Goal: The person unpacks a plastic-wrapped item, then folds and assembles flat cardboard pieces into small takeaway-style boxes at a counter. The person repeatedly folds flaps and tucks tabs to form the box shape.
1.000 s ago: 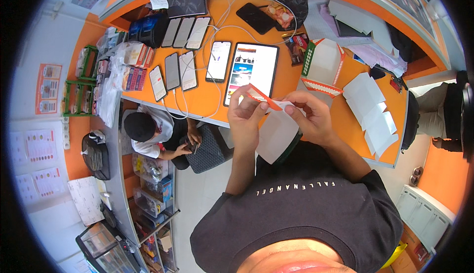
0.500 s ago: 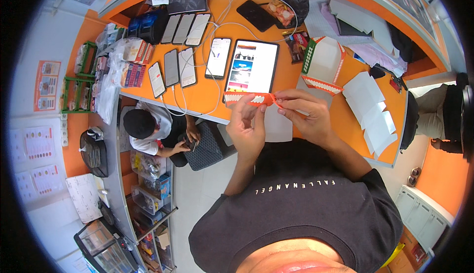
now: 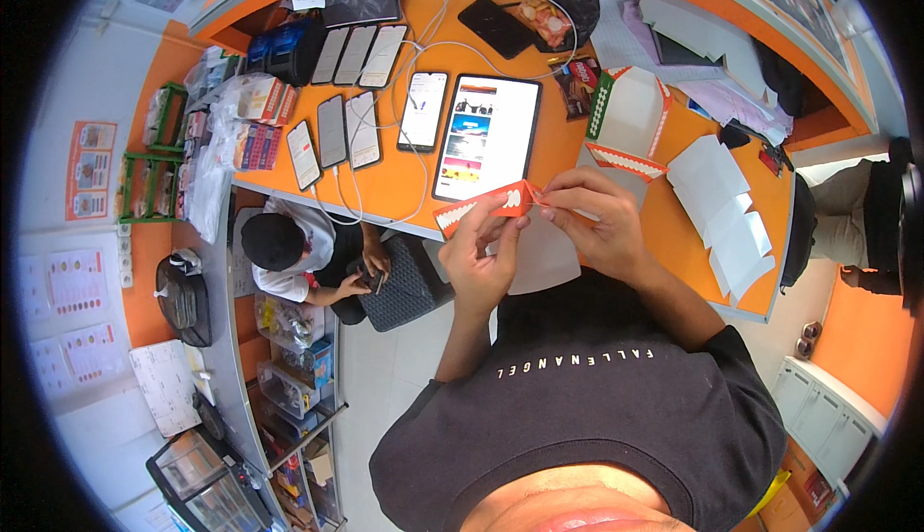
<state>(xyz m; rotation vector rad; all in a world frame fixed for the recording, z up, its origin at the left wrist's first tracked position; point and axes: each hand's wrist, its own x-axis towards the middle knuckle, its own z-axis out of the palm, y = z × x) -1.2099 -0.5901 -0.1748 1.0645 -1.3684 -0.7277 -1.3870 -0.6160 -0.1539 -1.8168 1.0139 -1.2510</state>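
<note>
Both my hands hold a paper food box with a red, white-patterned side wall [image 3: 470,215], above the near edge of the table. My left hand [image 3: 481,260] grips this wall between thumb and fingers. My right hand [image 3: 599,229] pinches the corner of the wall. A plain white panel [image 3: 542,255] hangs below, between my hands. Just beyond my right hand, a partly folded box [image 3: 630,113] with green and red patterned sides and a white inside rests on the table. Right of it lies a flat white box blank [image 3: 717,209].
A lit tablet [image 3: 489,137] lies just beyond my left hand. Several phones [image 3: 421,113] with white cables lie left of it on the orange table [image 3: 404,200]. A seated person [image 3: 298,253] holds a phone at the left. Someone else [image 3: 852,219] stands at the right.
The red wall has tilted, its left end dropping and its right corner rising to a peak. My left hand has moved slightly down, while my right has stayed almost in place.
</note>
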